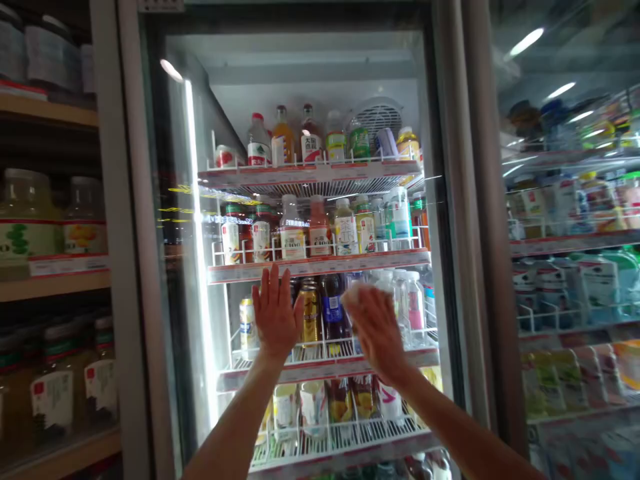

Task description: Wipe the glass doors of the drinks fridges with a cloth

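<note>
My left hand [277, 312] is raised with the fingers spread, flat-on in front of a glass-door drinks cooler [453, 200]. It is level with a gold can [309, 319] and a silver can [247, 327] on the third wire shelf. My right hand [377, 330] is blurred beside it, near a dark bottle with a blue label [332, 310] and several clear bottles. A pale patch at its fingertips could be glare or a cloth; I cannot tell which. Whether either hand touches the glass is also unclear.
Wooden shelves with large labelled jars [27, 220] stand to the left of the cooler. A second glass-door cooler [570, 220] with packaged drinks stands to the right. Red-edged wire shelves [320, 265] hold rows of bottles, and a round fan [379, 117] sits at the cooler's back.
</note>
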Demonstrator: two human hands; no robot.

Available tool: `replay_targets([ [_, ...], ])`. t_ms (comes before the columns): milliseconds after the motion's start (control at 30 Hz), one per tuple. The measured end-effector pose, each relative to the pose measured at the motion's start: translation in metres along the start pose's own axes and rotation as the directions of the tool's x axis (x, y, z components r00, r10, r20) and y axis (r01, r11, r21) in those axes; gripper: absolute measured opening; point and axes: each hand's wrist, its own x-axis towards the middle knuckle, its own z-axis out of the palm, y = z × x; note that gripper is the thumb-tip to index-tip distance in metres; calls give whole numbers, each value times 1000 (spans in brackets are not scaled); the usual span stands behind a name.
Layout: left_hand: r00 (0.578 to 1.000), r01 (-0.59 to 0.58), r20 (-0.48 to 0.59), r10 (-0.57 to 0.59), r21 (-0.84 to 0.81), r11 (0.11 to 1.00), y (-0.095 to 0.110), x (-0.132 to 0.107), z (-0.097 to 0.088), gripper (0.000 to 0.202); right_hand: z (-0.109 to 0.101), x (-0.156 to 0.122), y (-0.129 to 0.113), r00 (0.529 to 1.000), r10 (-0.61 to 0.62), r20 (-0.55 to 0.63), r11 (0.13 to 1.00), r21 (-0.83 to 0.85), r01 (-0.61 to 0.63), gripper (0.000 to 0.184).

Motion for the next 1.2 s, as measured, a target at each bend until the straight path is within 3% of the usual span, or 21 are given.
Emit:
replay_targets([
  [67, 1000, 4, 6, -4, -9, 1000, 0, 0, 0, 62, -2, -9, -2, 991, -105, 87, 995, 13, 104, 64],
  [133, 1000, 4, 14, -4, -13, 1000, 0, 0, -1, 62, -6, -8, 12, 999, 51, -4, 997, -55, -52, 63],
  [200, 1000, 7, 16, -7, -14, 1000, 0, 0, 0, 62, -9, 0, 28, 946, 258, -195, 953, -107, -283, 62],
  [267, 1000, 11, 12, -11, -20, 1000, 0, 0, 0, 62, -8, 7, 31, 911, 318, -262, 930, -101, -353, 61],
  [367, 1000, 15, 9, -15, -35, 999, 0, 0, 0, 61, -5, 5, 13, 997, 72, -41, 997, -31, -73, 63],
  [433, 1000, 15, 15, -14, -29, 999, 0, 0, 0, 61, -4, 6, 9, 995, -87, 55, 996, 15, 86, 64],
  [467, 1000, 11, 14, -11, -22, 1000, 0, 0, 0, 61, -4, 10, 12, 997, -74, 38, 997, 4, 73, 64],
  [533, 1000, 3, 7, -3, -7, 1000, 0, 0, 0, 61, -5, 23, 25, 987, 124, -99, 990, -56, -130, 63],
  [567, 1000, 1, 5, -1, -5, 1000, 0, 0, 0, 62, -5, 30, 31, 957, 228, -177, 967, -70, -243, 63],
  [633, 1000, -1, 2, 1, -9, 1000, 0, 0, 0, 62, -3, 40, 32, 927, 299, -229, 946, -61, -320, 63],
  [667, 1000, 1, 1, -1, -12, 1000, 0, 0, 0, 62, -1, 41, 27, 951, 246, -186, 965, -47, -259, 63],
  [733, 1000, 6, 4, -6, -12, 1000, 0, 0, 0, 62, 1, 37, 14, 1000, 9, -20, 1000, 6, -9, 64],
  [800, 1000, 7, 1, -7, -4, 1000, 0, 0, 0, 61, 2, 33, 9, 984, -159, 83, 987, 50, 156, 62],
  [833, 1000, 4, 0, -4, 0, 1000, 0, 0, 0, 61, 2, 33, 12, 987, -139, 78, 990, 38, 136, 61],
  [900, 1000, -1, -3, 1, 6, 1000, 0, -1, 1, 61, 1, 40, 25, 995, 82, -62, 996, -35, -85, 58],
  [967, 1000, -1, -7, 1, 4, 1000, 0, -1, 1, 61, 2, 50, 34, 934, 270, -232, 955, -59, -291, 57],
  [1000, 1000, 1, -8, -1, 0, 1000, 0, -1, 1, 61, 4, 54, 33, 921, 291, -259, 948, -52, -314, 58],
  [1033, 1000, 3, -8, -3, -5, 1000, 1, -1, 1, 61, 6, 55, 28, 939, 250, -235, 963, -40, -266, 59],
  [1100, 1000, 10, -2, -10, -15, 1000, 1, -1, 1, 61, 9, 52, 14, 997, 26, -67, 1000, -4, -26, 61],
  [1167, 1000, 19, 13, -18, -20, 1000, 1, -1, 1, 60, 9, 50, 9, 984, -166, 66, 986, 20, 165, 59],
  [1200, 1000, 21, 17, -21, -19, 1000, 1, -1, 1, 60, 9, 51, 12, 983, -169, 66, 985, -2, 170, 57],
])
